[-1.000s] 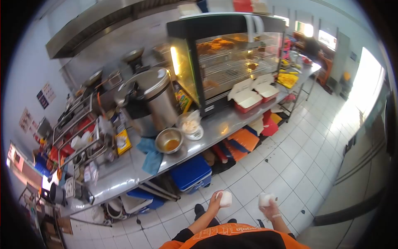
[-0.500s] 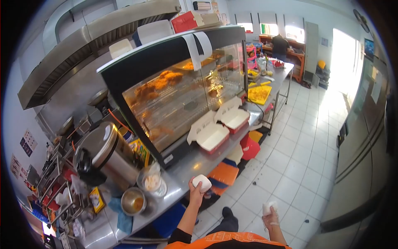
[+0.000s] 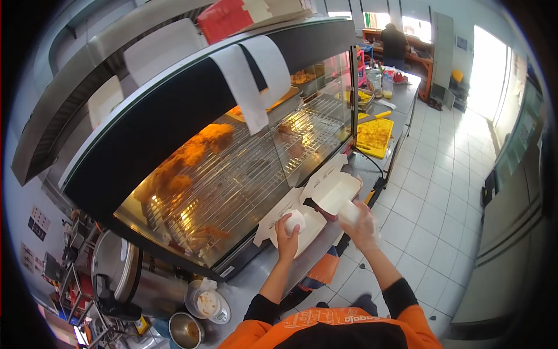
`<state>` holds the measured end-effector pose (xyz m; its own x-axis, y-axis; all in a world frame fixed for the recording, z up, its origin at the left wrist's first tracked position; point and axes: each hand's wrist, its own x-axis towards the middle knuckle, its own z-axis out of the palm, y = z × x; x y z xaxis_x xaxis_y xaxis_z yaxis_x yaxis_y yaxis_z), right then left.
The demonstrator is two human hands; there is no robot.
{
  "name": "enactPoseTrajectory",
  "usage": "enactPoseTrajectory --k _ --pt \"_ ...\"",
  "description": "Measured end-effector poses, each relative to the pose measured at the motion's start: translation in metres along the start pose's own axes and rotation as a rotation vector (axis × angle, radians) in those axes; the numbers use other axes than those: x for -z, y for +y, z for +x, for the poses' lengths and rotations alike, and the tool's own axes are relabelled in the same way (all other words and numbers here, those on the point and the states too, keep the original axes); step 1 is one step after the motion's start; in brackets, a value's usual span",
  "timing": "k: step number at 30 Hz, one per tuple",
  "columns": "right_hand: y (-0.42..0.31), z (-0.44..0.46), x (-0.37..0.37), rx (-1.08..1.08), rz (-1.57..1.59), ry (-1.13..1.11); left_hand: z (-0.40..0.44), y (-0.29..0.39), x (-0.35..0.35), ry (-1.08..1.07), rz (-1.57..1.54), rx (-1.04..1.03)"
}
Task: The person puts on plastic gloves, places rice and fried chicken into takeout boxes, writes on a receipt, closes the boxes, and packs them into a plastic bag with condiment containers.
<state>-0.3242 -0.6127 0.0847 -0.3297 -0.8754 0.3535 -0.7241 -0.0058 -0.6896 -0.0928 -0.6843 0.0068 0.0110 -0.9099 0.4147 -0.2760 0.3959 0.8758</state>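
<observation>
My left hand (image 3: 286,232) holds a rounded white packet (image 3: 295,222) over the nearer open box (image 3: 309,232). In my right hand (image 3: 365,228), which looks gloved in clear plastic and is slightly blurred, is a second white packet (image 3: 349,213), at the near edge of the farther open box (image 3: 334,191). Both boxes are white inside, with raised lids, and stand side by side on the steel counter in front of the glass warmer. Their insides are partly hidden by my hands and the packets.
The glass warmer (image 3: 232,168) holds fried food. At lower left are a steel bowl (image 3: 186,330), a scale (image 3: 221,309) and a large cooker (image 3: 116,267). A yellow tray (image 3: 374,138) lies beyond the boxes. Far off, a person (image 3: 394,46) stands at a wooden shelf.
The view has swung right and come closer to the warmer. Both hands, each still holding its white packet, have moved from over the floor to the open boxes.
</observation>
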Motion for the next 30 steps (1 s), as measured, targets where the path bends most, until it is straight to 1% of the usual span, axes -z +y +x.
enactPoseTrajectory --k 1,2,4,6,7,8,10,11,12,13,14,16,17,18,20,21,23,24,27,28,30 --pt "-0.007 0.02 -0.005 0.001 -0.054 -0.032 0.003 -0.004 -0.007 0.011 0.038 0.001" --pt "-0.012 0.039 -0.01 0.006 -0.109 -0.067 0.006 -0.015 -0.013 0.008 0.023 0.085" --pt "0.0 0.082 -0.039 0.131 -0.111 -0.121 0.005 -0.049 -0.026 0.016 -0.012 0.264" --pt "0.029 0.118 -0.075 0.049 -0.085 -0.379 0.001 -0.064 -0.034 0.019 0.055 0.397" --pt "0.045 0.136 -0.093 0.111 -0.066 -0.533 0.0 -0.073 -0.036 0.02 0.092 0.464" --pt "0.062 0.155 -0.111 0.174 -0.041 -0.686 -0.003 -0.102 -0.039 0.084 -0.015 0.505" --pt "0.104 0.176 -0.157 0.373 -0.045 -0.839 -0.002 -0.096 -0.032 -0.011 0.292 0.413" --pt "0.125 0.186 -0.183 0.511 -0.077 -0.838 -0.001 -0.086 -0.034 -0.058 0.432 0.372" --pt "0.142 0.196 -0.196 0.653 -0.109 -0.835 0.001 -0.077 -0.04 -0.032 0.587 0.392" --pt "0.143 0.212 -0.185 0.761 -0.226 -0.629 -0.001 -0.067 -0.043 -0.014 0.75 0.421" --pt "0.124 0.234 -0.156 0.723 -0.13 -0.447 -0.009 -0.051 -0.045 -0.014 0.928 0.459" --pt "0.076 0.293 -0.08 0.638 0.183 -0.063 -0.004 -0.009 -0.059 0.055 0.908 0.34" --pt "0.06 0.322 -0.047 0.61 0.275 0.136 0.01 0.001 -0.072 0.105 0.884 0.256" --pt "0.051 0.351 -0.024 0.579 0.286 0.294 0.017 0.005 -0.085 0.109 0.803 0.197" --pt "0.054 0.404 -0.016 0.511 0.166 0.573 0.036 0.007 -0.109 -0.089 0.714 0.123" --pt "0.053 0.411 -0.019 0.508 0.174 0.526 0.047 0.007 -0.12 -0.184 0.666 0.081" --pt "0.05 0.418 -0.026 0.506 0.188 0.438 0.07 0.005 -0.153 -0.265 0.69 0.088" --pt "0.046 0.416 -0.029 0.468 0.188 0.451 0.079 0.002 -0.166 -0.306 0.697 0.093" --pt "0.047 0.411 -0.033 0.485 0.283 0.36 0.09 -0.009 -0.184 -0.304 0.877 0.133" --pt "0.036 0.4 -0.022 0.461 0.449 0.262 0.093 -0.009 -0.184 -0.317 0.901 0.171" --pt "0.047 0.382 -0.023 0.502 0.553 0.13 0.097 -0.009 -0.185 -0.309 0.853 0.219"
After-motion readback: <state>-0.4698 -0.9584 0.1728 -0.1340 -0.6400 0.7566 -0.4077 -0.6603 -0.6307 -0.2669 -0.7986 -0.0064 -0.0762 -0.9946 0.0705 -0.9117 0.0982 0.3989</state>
